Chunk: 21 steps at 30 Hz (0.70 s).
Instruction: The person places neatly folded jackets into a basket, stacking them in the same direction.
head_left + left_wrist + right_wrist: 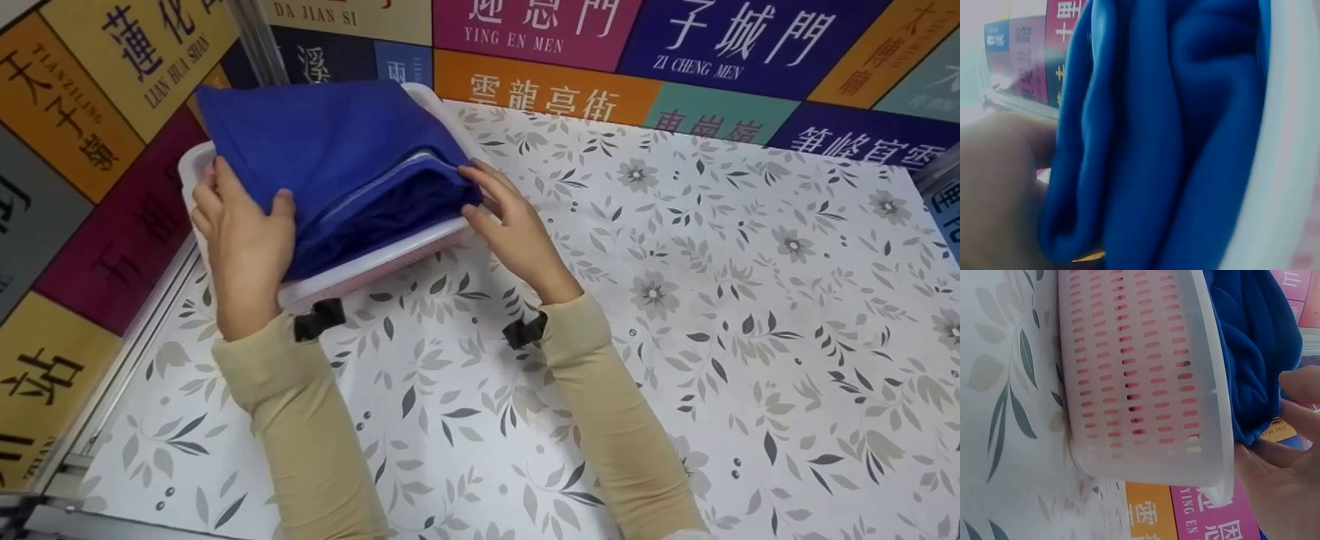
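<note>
We hold the folded blue cloth [330, 157] at both near corners, left hand [244, 240] and right hand [506, 225] each pinching an edge, so it sits square in the white slotted basket [375, 270] at the surface's [675, 337] far left corner.

Cloth [330, 150] in basket [375, 271], between both hands.
</note>
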Available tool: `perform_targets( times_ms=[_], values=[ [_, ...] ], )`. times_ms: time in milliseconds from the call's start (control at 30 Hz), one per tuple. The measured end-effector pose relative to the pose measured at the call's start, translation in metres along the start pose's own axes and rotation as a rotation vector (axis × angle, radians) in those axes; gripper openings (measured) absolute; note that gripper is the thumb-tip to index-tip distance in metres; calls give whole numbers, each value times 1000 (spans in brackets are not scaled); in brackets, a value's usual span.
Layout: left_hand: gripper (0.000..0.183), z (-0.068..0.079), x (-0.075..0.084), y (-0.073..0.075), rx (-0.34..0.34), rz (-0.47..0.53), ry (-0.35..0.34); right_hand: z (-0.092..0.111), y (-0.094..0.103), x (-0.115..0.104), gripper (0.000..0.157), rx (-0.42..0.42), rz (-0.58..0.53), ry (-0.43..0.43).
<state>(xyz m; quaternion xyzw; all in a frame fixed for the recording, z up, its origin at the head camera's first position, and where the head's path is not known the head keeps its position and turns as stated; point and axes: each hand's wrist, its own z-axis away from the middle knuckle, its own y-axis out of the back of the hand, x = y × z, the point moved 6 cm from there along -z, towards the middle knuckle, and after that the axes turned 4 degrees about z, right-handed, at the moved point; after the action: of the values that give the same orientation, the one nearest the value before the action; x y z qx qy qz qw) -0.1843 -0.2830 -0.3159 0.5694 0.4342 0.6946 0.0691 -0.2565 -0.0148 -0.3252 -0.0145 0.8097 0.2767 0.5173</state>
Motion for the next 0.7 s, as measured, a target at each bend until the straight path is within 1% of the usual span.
perform_targets(
  times_ms=[100,167,300,400,467,500,600,700],
  values=[
    [73,3,13,-2,30,2,-50,2,3,-1,41,-16,-7,21],
    [72,5,20,-4,31,0,-89,4,4,-1,41,-30,7,37],
    [71,7,27,-6,-11,7,-140,7,4,-2,46,-60,32,36],
    [70,8,28,-7,-43,14,-151,11,6,-3,49,-63,41,25],
    [69,10,31,-6,-50,18,-164,15,8,-5,49,-60,55,23],
    [68,12,34,-6,-53,25,-181,16,9,-6,48,-58,66,28],
    [62,18,46,-5,-81,74,-259,22,12,-11,45,-65,111,45],
    [51,28,62,-2,-94,178,-371,29,15,-15,43,-86,164,62]
  ],
)
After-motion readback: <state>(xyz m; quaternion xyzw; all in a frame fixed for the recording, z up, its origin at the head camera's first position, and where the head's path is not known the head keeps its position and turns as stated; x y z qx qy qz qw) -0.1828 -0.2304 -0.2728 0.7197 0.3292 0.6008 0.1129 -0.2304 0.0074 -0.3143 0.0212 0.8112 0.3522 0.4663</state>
